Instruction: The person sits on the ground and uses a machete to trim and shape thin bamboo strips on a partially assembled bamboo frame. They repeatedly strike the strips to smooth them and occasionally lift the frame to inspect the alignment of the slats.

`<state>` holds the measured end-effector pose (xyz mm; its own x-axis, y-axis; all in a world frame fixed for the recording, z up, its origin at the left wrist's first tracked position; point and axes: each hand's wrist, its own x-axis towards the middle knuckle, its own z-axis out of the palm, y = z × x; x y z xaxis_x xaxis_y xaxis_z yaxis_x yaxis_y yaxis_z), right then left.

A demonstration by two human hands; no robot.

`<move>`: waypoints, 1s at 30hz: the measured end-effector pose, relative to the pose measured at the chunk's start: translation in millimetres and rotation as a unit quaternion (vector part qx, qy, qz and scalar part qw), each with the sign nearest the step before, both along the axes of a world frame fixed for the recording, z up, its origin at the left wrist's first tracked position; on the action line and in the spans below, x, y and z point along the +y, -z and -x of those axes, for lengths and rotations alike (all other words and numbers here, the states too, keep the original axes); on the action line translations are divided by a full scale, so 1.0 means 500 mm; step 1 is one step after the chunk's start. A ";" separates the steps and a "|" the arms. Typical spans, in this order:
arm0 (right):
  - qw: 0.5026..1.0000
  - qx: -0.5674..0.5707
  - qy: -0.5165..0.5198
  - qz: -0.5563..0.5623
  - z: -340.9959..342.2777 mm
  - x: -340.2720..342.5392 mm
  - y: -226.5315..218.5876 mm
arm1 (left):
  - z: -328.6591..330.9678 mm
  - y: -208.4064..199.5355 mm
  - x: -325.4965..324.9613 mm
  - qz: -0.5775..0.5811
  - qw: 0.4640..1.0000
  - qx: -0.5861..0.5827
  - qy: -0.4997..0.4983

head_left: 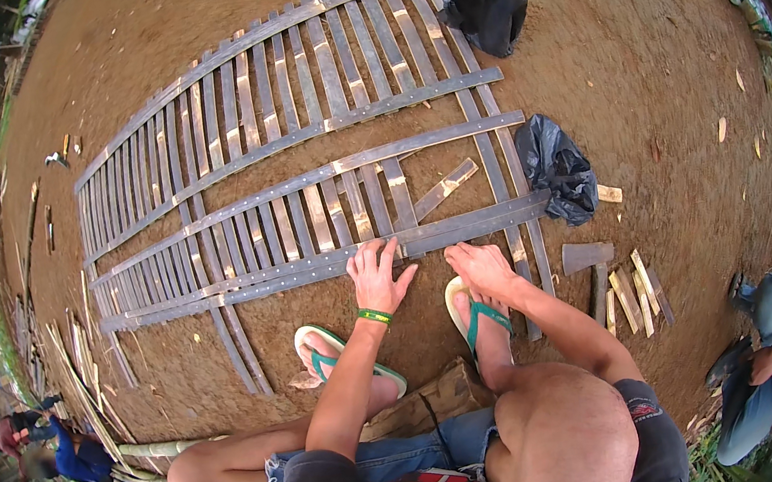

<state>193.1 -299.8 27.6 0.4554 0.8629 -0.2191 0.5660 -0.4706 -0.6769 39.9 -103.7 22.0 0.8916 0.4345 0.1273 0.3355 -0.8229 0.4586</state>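
Head view: near panel (333, 169) lies on the ground (649, 89). L hand (375, 279) is on its bottom rail (472, 224), fingers spread; R hand (482, 267) is just by near panel, fingers curled, grip can't tell. Far panel (388, 104), beyond near panel, looks slatted approx. end to end; near panel's R end seems to lack slats, w/ a loose slat (446, 191) askew there.

There are two slatted panels (416, 98), two black bags (559, 169), two sandals (488, 311) and one hatchet (587, 256).
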 end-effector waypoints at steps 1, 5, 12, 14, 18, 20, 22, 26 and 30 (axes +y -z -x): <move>0.999 0.003 0.024 -0.023 0.004 0.000 -0.002 | -0.011 -0.008 -0.002 0.009 1.000 -0.015 0.018; 0.985 0.078 0.102 -0.113 0.017 0.017 -0.035 | -0.045 -0.042 -0.023 0.018 0.990 -0.068 0.126; 0.905 0.277 0.312 -0.089 0.016 0.032 -0.107 | -0.089 -0.064 -0.062 0.093 0.968 -0.137 0.186; 0.905 0.277 0.305 -0.112 0.010 0.015 -0.105 | -0.093 -0.072 -0.064 0.103 0.967 -0.122 0.198; 0.893 0.269 0.315 -0.177 0.011 -0.006 -0.082 | -0.101 -0.083 -0.062 0.177 0.970 -0.111 0.123; 0.902 0.238 0.333 -0.136 -0.005 -0.042 -0.085 | -0.111 -0.082 -0.037 0.218 0.968 -0.121 0.043; 0.929 0.151 0.338 -0.023 -0.009 -0.070 -0.119 | -0.117 -0.078 0.008 0.281 0.951 -0.108 -0.077; 0.948 -0.037 0.313 0.035 0.029 -0.152 -0.132 | -0.100 -0.016 0.143 0.292 0.911 -0.243 -0.162; 0.922 -0.148 0.350 0.079 0.071 -0.282 -0.099 | -0.152 -0.022 0.195 0.351 0.884 -0.225 -0.212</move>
<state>157.4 -440.8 77.0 0.9483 0.3033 -0.0933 0.2354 -0.8697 -0.4339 115.9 -6.1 32.8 0.5570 0.8305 -0.0074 0.2002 -0.1256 0.9717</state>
